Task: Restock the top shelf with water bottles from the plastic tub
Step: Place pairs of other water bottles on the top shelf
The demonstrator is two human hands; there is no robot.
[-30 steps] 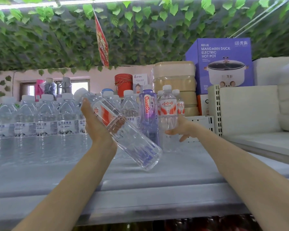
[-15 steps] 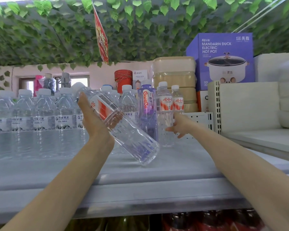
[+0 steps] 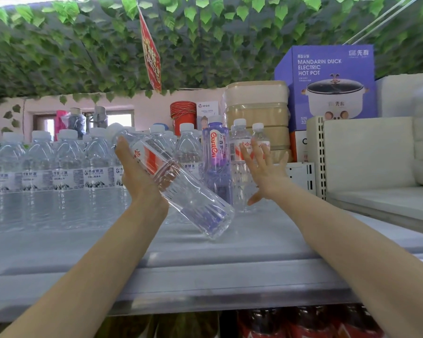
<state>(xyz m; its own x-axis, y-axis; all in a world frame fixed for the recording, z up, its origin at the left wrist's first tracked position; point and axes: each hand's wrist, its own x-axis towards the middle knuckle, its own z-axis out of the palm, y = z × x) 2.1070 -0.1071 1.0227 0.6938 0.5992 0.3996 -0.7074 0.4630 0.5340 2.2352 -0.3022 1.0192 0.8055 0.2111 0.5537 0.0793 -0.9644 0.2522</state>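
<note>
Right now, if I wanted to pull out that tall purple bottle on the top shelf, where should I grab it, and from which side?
Probably its shoulder, near the top, coming from the front and above. The purple bottle stands upright with its top free. The tilted bottle in the left hand crosses its lower part, and red-label bottles stand close beside it.

Soft, even daylight fills the scene, bright and free of hard shadows. The small window in the pink back wall [image 3: 119, 119] is blown out to white, and a pale strip glares above the green leaf canopy [image 3: 83, 45]. Faint glints run down the tilted clear plastic bottle [image 3: 188, 196]. The row of clear water bottles with blue-and-white labels [image 3: 42, 181] on the left looks smeared and soft. The grey metal shelf [image 3: 205, 284] bows with wide-angle distortion. The dark red bottles [image 3: 303, 323] beneath it lie in shade.
</note>
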